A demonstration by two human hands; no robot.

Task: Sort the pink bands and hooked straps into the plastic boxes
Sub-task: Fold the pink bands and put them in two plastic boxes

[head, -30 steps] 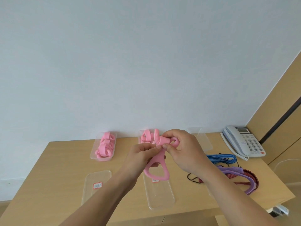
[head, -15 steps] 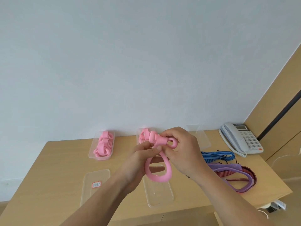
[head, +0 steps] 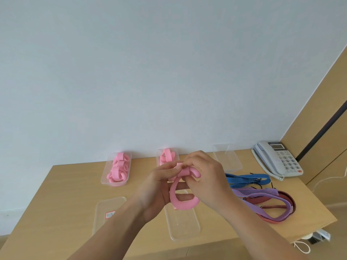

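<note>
The left hand (head: 159,186) and right hand (head: 208,181) pinch the pink band (head: 185,202), whose hanging loop is shorter than before. Rolling appears nearly complete, and the band looks ready for the plastic box (head: 158,156) at 12 o'clock.

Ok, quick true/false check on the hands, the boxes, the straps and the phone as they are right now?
1. The left hand and right hand both hold one pink band above the desk. True.
2. The leftmost back container is empty. False: that box holds several pink bands.
3. The straps lie loose on the desk, right of the hands, not in any box. True.
4. A telephone sits at the left edge. False: the phone is at the desk's back right corner.
</note>
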